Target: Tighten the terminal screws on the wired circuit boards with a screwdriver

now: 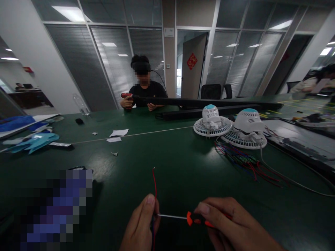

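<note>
My left hand (142, 223) pinches a thin red wire (155, 183) between thumb and fingers. The wire's free end stands up above the hand, and a dark blue strand shows below the thumb. My right hand (230, 221) is closed round the orange-and-black handle of a screwdriver (193, 219). Its slim metal shaft points left, and the tip is hidden behind the fingers of my left hand. Whatever the tip touches there cannot be seen. To the right lies a bundle of red and blue wires with small green boards (246, 158).
Two white fans (213, 125) stand at the right beside a large flat panel (306, 139). Long black bars (209, 104) lie across the far side, where a person (146, 89) holds a red tool. Paper scraps (119, 133) and blue-teal items (36, 141) are on the left; a blurred object lies nearer.
</note>
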Demonstrator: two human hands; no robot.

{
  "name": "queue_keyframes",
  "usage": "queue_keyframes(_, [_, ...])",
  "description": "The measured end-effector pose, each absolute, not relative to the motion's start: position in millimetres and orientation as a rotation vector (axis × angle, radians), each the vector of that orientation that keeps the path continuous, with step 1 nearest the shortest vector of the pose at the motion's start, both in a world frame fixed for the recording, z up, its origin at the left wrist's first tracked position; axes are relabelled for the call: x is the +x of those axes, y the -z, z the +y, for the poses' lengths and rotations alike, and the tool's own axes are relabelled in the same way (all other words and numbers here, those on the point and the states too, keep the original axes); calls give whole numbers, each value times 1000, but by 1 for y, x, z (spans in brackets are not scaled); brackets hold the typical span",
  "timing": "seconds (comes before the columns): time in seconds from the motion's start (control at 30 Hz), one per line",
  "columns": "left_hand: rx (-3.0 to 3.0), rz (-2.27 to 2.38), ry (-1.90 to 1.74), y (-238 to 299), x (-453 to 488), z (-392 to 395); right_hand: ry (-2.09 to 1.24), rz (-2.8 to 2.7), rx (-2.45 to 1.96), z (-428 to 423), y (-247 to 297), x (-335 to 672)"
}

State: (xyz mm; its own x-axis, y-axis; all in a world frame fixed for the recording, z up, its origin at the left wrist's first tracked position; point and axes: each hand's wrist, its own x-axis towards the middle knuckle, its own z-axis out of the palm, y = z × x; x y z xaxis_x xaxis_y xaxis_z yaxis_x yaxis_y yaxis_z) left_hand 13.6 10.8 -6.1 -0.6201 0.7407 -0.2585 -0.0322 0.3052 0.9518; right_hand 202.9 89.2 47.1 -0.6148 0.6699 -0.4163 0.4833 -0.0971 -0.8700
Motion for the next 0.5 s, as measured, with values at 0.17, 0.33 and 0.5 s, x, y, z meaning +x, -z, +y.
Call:
queue_keyframes(0.17, [635, 1848, -1363, 4, 12, 10, -1777, -2082, -1249, 92, -46, 201])
queue_keyframes(0.33, [764, 1770, -1297, -4, 13, 12, -1788, -2079, -1293, 93, -44, 201])
queue_keyframes(0.5, [742, 1746, -1312, -8, 14, 13, -1793, -2074, -1264, 94, -43, 204])
